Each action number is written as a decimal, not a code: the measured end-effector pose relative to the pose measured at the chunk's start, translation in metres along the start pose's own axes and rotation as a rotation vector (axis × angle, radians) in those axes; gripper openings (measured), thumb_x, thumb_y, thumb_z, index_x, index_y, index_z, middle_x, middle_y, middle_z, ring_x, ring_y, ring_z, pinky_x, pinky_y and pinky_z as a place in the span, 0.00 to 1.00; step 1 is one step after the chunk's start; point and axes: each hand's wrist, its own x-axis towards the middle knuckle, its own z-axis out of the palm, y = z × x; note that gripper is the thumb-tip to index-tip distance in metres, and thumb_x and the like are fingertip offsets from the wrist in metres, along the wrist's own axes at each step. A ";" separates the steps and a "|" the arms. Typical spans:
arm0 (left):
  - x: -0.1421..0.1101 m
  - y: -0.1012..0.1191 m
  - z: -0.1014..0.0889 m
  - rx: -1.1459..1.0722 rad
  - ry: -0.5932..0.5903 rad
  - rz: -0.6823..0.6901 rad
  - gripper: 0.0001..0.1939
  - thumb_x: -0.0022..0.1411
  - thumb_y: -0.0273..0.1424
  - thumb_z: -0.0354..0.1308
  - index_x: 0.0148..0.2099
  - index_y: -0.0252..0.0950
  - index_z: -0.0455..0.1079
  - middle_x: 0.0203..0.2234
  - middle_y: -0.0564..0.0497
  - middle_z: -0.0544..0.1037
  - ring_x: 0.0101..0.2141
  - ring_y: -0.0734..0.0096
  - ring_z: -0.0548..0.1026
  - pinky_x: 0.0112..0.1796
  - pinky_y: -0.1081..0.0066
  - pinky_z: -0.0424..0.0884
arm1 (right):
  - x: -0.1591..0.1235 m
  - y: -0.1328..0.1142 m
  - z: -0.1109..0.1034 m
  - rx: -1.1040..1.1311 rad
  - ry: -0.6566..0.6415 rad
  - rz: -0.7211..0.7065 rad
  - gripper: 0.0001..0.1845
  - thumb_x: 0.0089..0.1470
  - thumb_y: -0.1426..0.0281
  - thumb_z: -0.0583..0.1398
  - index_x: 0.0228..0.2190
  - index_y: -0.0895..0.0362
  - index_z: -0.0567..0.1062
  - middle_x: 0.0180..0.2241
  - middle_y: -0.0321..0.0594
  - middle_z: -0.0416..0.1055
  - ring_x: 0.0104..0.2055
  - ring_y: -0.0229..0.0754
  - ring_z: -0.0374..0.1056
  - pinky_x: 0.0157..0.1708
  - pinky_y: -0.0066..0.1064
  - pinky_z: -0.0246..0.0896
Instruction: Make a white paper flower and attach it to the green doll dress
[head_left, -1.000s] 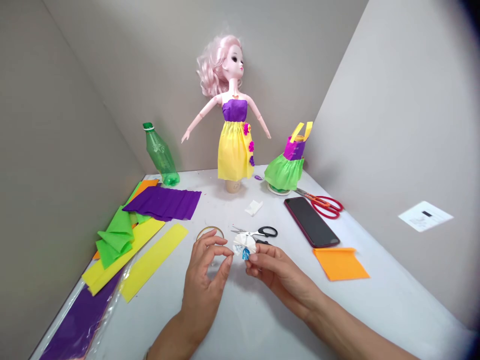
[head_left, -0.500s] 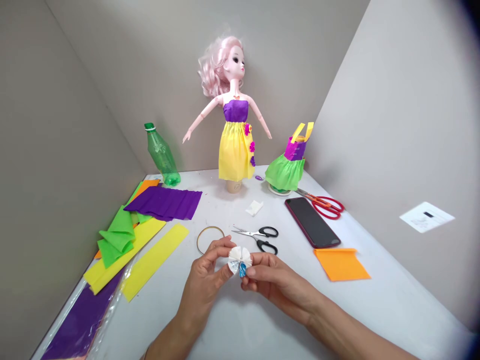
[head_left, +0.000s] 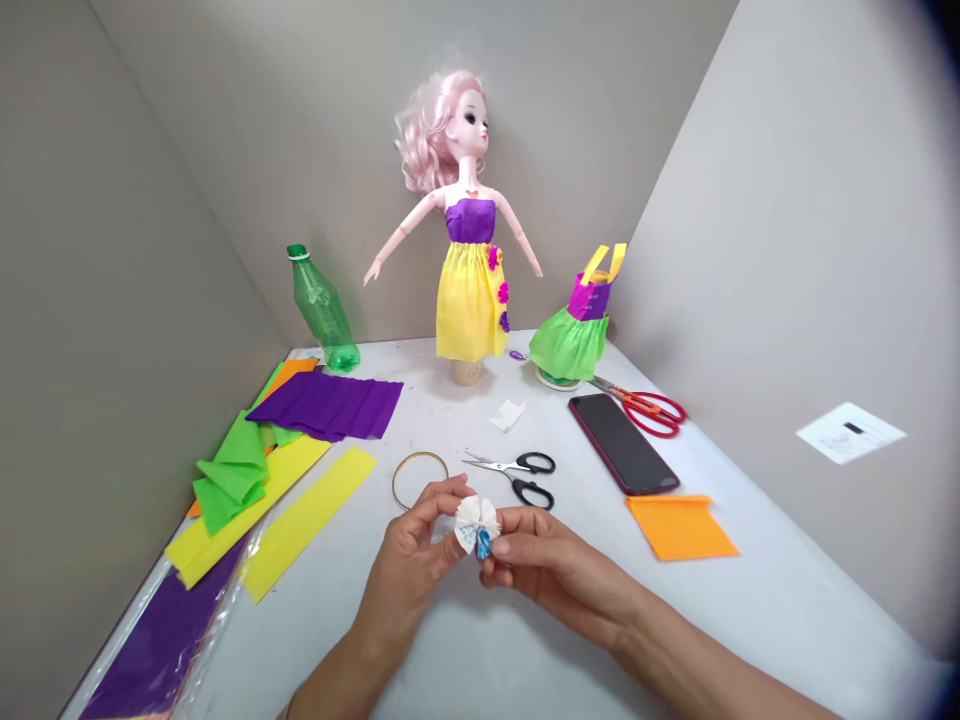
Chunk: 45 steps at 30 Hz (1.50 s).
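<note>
Between my hands is a small pleated white paper flower point(head_left: 477, 515) with blue markings on its lower part. My left hand point(head_left: 420, 545) pinches its left edge between thumb and fingers. From the other side, my right hand point(head_left: 551, 560) grips its lower right, thumb beside the blue part. Just beyond my fingers lie black-handled scissors point(head_left: 517, 470) with their blades pointing left. A thin gold bangle point(head_left: 397, 475) rests on the table behind my left hand. Both palms are turned inward, so some fingertips behind the flower are hidden.
A pink-haired doll point(head_left: 469, 225) in a purple and yellow dress stands at the back. Left are a green bottle point(head_left: 322, 310) and crepe paper sheets point(head_left: 330, 405). Right are a small green-skirted dress point(head_left: 574, 335), red-handled scissors point(head_left: 652, 412), a phone point(head_left: 622, 445) and an orange paper piece point(head_left: 682, 527).
The paper flower has tilted very slightly in my fingers. Both hands keep their hold, and the things on the table have stayed in place.
</note>
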 end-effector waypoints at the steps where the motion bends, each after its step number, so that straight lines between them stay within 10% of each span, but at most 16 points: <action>1: 0.000 0.000 0.000 0.007 -0.003 0.016 0.16 0.52 0.45 0.66 0.33 0.37 0.77 0.48 0.42 0.75 0.58 0.50 0.66 0.57 0.55 0.61 | 0.000 0.000 0.000 0.003 -0.002 0.004 0.09 0.50 0.70 0.68 0.31 0.64 0.78 0.28 0.38 0.70 0.27 0.31 0.61 0.36 0.28 0.54; 30: -0.005 -0.009 -0.004 0.248 0.000 0.284 0.10 0.60 0.41 0.62 0.34 0.40 0.75 0.44 0.45 0.73 0.58 0.53 0.65 0.58 0.54 0.61 | -0.001 0.001 0.001 0.056 -0.030 0.080 0.11 0.46 0.69 0.70 0.29 0.65 0.78 0.26 0.39 0.73 0.24 0.31 0.62 0.35 0.28 0.57; 45: -0.004 -0.010 -0.006 0.199 -0.036 0.209 0.08 0.60 0.39 0.63 0.34 0.40 0.73 0.46 0.46 0.71 0.60 0.55 0.63 0.59 0.59 0.57 | -0.001 0.001 0.000 0.073 -0.038 0.062 0.09 0.48 0.71 0.68 0.29 0.65 0.77 0.27 0.39 0.72 0.25 0.30 0.62 0.36 0.29 0.57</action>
